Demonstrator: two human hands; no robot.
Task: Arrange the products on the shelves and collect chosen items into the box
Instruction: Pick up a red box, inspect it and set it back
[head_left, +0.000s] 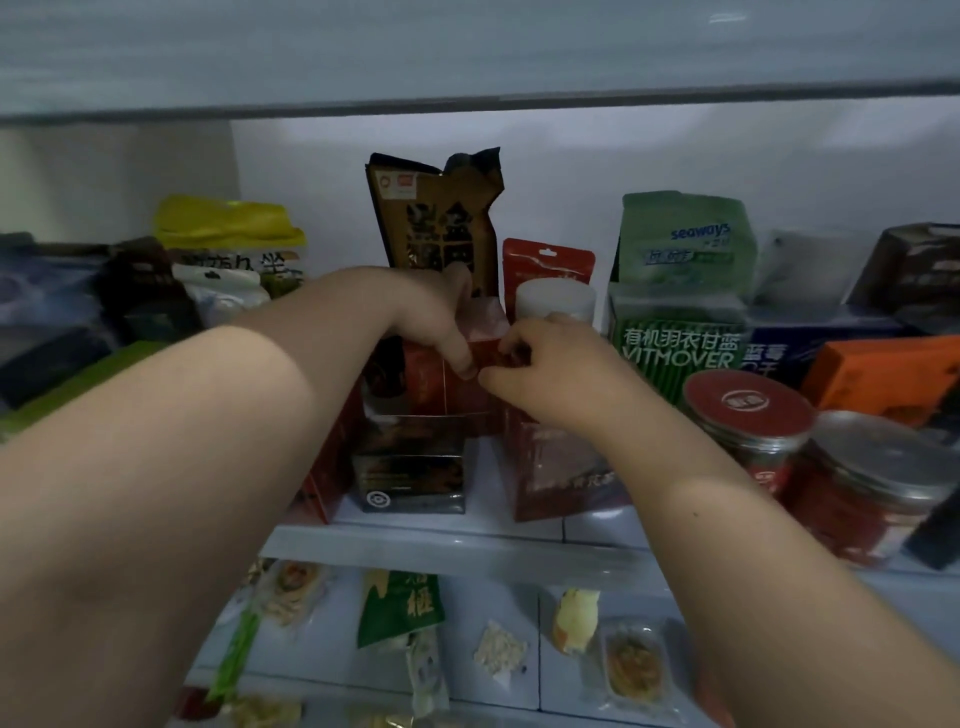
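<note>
Head view of a stocked white shelf (457, 545). The left hand (431, 322) grasps a rectangular red carton (462, 395) that stands at mid-shelf, thumb on its glossy front face and fingers curled over its pale pinkish top. The right hand (550, 364) pinches the same carton at its right edge with bent fingers. Both hands cover much of the carton, so its print cannot be read. Behind it stands a tall brown-black foil pouch (436, 218) with a crumpled, torn top, next to a flat red pouch (550, 260) and a white cylindrical lid (556, 299) whose container is hidden. In front sit a glossy black box (410, 467) and a clear-walled red box (561, 467), the latter partly behind the right forearm. To the right are a soft green bag (685, 239) above a green striped carton (675, 348), an orange carton (883, 374), and two round clear jars, one with a red lid (748, 405) and one with a grey lid (878, 452). To the left a wrinkled yellow bag (228, 223) tops a dark, blurred stack that is hard to make out. The lower shelf carries small clear packets and a green packet (400, 603), cut off by the forearms and the frame's bottom edge.
</note>
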